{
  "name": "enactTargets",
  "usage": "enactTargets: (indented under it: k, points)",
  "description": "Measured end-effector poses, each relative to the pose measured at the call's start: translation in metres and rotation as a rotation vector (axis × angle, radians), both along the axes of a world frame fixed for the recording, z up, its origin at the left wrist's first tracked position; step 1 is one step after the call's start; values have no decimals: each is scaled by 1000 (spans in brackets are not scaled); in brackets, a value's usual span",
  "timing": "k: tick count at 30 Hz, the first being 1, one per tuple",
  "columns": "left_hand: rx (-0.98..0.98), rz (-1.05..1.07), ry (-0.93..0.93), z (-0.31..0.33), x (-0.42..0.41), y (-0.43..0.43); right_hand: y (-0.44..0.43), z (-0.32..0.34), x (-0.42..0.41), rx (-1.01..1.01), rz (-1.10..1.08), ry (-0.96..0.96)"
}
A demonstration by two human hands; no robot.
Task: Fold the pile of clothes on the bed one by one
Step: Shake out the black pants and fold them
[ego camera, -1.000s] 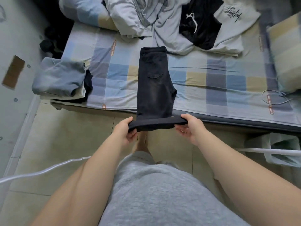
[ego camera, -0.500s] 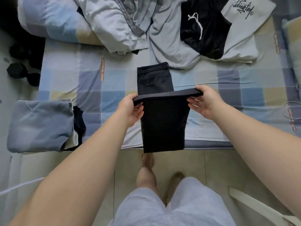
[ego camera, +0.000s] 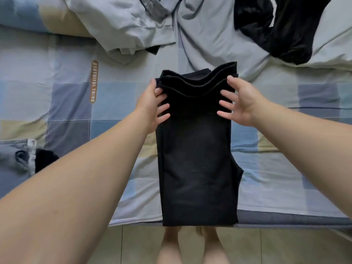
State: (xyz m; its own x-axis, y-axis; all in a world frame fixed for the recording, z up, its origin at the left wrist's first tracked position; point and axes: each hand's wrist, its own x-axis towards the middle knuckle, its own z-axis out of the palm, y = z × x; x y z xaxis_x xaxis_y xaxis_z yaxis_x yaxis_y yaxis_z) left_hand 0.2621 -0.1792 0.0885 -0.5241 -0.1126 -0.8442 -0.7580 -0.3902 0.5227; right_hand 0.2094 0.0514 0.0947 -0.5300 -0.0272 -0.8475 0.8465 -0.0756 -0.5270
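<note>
Black trousers (ego camera: 198, 149) lie folded on the bed (ego camera: 285, 168). Left hand (ego camera: 150, 107) and right hand (ego camera: 245, 103) touch their far end, each grip spread.

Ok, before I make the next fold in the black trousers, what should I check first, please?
1. black trousers lie on the bed, folded once: ok.
2. Far edges matched: not ok, the layers are wavy and offset.
3. left hand and right hand at the far corners, fingers spread on the cloth: ok.
4. Far end apart from the grey garment: not ok, one corner lies on it.
5. Near fold fully on the bed: cannot tell, it sits at the edge.
</note>
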Motion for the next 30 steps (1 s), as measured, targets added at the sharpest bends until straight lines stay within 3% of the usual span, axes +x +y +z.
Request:
enactTargets:
  k: [6, 10, 14, 17, 18, 19, 22, 24, 30]
  points:
    - [-504, -214, 78, -59, 59, 22, 20, -61, 48, 291, 285, 24]
    - [-734, -354, -84, -82, 128, 29, 40, -83, 107, 426, 376, 31]
    - [-618, -353, -202, -96, 184, 42, 55, -104, 169, 394, 432, -76]
    - [-515, -352, -274, -108, 217, 50, 60, -118, 197, 747, 737, -45]
    - [-488, -359, -293, -111, 226, 53, 61, -122, 204, 836, 749, -47]
    - [-465, -369, -305, -113, 233, 56, 63, -126, 211, 831, 698, -70]
    - [-405, -391, -310, -117, 250, 60, 73, -134, 231, 566, 346, -111]
    - [-354, -389, -325, -117, 258, 59, 82, -134, 239, 455, 252, -168]
    - [-165, -397, -393, -101, 278, 56, 100, -121, 260, 332, 507, -365]
